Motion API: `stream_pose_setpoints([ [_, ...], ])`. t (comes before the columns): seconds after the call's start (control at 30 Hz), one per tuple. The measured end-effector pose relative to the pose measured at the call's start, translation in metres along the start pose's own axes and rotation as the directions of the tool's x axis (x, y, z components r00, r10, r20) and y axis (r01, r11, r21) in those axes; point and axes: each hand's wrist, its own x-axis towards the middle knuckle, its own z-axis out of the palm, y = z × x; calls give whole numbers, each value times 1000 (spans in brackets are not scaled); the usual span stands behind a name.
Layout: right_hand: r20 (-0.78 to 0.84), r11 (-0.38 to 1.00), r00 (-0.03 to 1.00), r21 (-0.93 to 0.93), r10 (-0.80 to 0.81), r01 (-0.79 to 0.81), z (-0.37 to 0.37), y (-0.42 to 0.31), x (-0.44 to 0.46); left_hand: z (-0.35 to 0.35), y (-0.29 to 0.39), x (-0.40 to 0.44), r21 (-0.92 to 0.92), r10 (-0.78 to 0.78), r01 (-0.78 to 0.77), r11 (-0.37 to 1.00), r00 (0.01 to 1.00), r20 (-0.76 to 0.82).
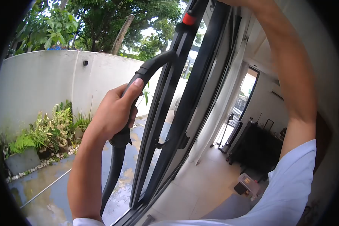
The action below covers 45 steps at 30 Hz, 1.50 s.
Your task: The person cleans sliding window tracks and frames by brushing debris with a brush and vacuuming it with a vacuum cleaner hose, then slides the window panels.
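Doorway: black frame (188,98) between wet paving (60,188) and pale floor tiles (199,192).
Hose (115,169): black, hanging below the handle.
Handle (150,67): curved black tube, inside the left hand (115,107), its bend rising beyond the thumb.
Left fingers: wrapped round it, thumb laid along it.
Right hand (235,2): cut off at the top edge; finger state cannot be told.
Wall (37,83): pale, plants (45,130) below, trees (101,26) behind.

1. Head view: from the person's head, forward and down, close behind the left hand (118,105).
2. It faces the frame (190,94) nearly edge-on, garden wall (37,75) left, room (207,188) right.
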Motion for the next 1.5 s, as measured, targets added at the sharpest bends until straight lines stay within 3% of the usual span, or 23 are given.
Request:
stream_pose_setpoints([
  [0.1, -68, 960, 960, 52, -271, 275, 0, -75, -16, -3, -72, -50, -38, -142, 142, 989, 990, 6],
  [0.2, 204, 945, 938, 226, -281, 234, 16, -128, -5, -2, -131, -101, -116, -256, 257, 959, 966, 24],
  [0.3, 73, 752, 798, 396, -598, 527, 53, -181, -10, -1, -183, -149, 18, -380, 381, 925, 925, -17],
  [0.33, 2, 709, 749, 322, -663, 627, 50, -199, -22, 0, -201, -164, 28, -402, 403, 915, 915, -29],
  [0.37, 31, 656, 686, 327, -727, 680, 49, -217, -27, 0, -218, -178, 56, -431, 433, 900, 902, -34],
  [0.43, -28, 621, 687, 402, -726, 672, 84, -264, -42, 0, -245, -203, 83, -497, 498, 863, 867, -37],
  [0.47, -103, 630, 750, 476, -653, 613, 121, -296, -58, 0, -257, -215, 81, -537, 538, 839, 843, -35],
  [0.53, -190, 562, 689, 450, -699, 694, 142, -347, -78, 4, -292, -241, 100, -556, 557, 824, 830, -46],
  [0.6, -130, 549, 676, 482, -726, 682, 154, -403, -100, 5, -327, -266, 3, -600, 600, 800, 800, -16],
  [0.73, -285, 472, 680, 541, -676, 696, 190, -489, -141, 12, -377, -300, -32, -691, 690, 723, 720, -69],
  [0.77, -315, 445, 671, 553, -671, 704, 195, -506, -151, 9, -376, -302, 74, -729, 734, 675, 679, -89],
  [0.8, -323, 420, 662, 569, -676, 707, 191, -510, -156, 12, -387, -314, 67, -748, 754, 654, 657, -89],
  [0.87, -355, 414, 684, 591, -637, 692, 182, -497, -163, 18, -415, -342, 306, -714, 743, 595, 664, -224],
  [0.93, -320, 422, 780, 699, -538, 577, 163, -449, -167, 23, -405, -352, 316, -782, 793, 521, 591, -195],
  [1.0, -157, 561, 827, 665, -540, 492, 135, -390, -178, 35, -394, -350, 398, -796, 769, 501, 589, -136],
  [1.07, -4, 706, 844, 545, -536, 451, 127, -349, -192, 46, -378, -332, 350, -807, 777, 523, 584, -91],
  [1.13, 25, 761, 856, 470, -517, 447, 133, -329, -201, 62, -368, -310, 176, -728, 714, 678, 685, 28],
  [1.17, 54, 815, 871, 386, -488, 432, 134, -323, -206, 73, -363, -299, 171, -723, 709, 684, 690, 32],
  [1.23, 103, 843, 882, 364, -459, 396, 128, -321, -207, 85, -355, -272, 34, -592, 591, 806, 803, 71],
  [1.33, 142, 877, 904, 340, -404, 339, 133, -309, -212, 107, -327, -223, -126, -479, 482, 867, 876, 57],
  [1.43, 152, 890, 920, 350, -362, 293, 144, -302, -219, 115, -317, -192, -63, -557, 570, 819, 817, 145],
  [1.5, 158, 888, 922, 366, -353, 277, 154, -301, -219, 119, -337, -207, -47, -583, 591, 805, 804, 114],
])
